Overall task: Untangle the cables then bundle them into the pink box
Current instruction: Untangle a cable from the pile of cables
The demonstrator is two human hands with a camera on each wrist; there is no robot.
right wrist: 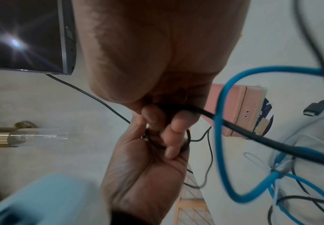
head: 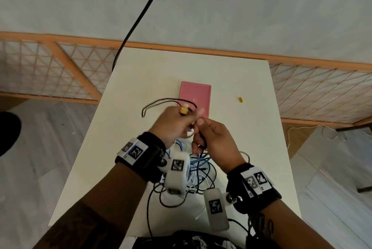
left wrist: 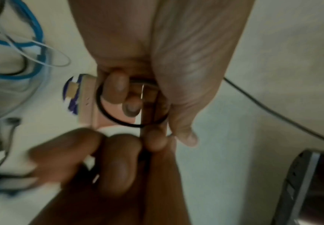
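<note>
A closed pink box [head: 194, 95] lies flat in the middle of the white table [head: 241, 148]. Just in front of it, above the table, my two hands meet. My left hand [head: 189, 122] has its fingers curled round a small coil of thin black cable [left wrist: 118, 120], and a tan plug [head: 184, 110] sticks up past its knuckles. A loose loop of this cable [head: 159, 102] trails to the left. My right hand [head: 199, 134] grips a thicker black cable [right wrist: 234, 129], its fingertips at the coil. A tangle of blue, white and black cables [head: 193, 172] lies under my wrists.
A small yellow piece [head: 240, 99] lies right of the box. A thick black lead [head: 141, 17] hangs down past the table's far left corner. A wooden lattice screen [head: 60, 71] stands behind the table. A black USB-C plug [right wrist: 315, 108] dangles by the blue cable [right wrist: 222, 137].
</note>
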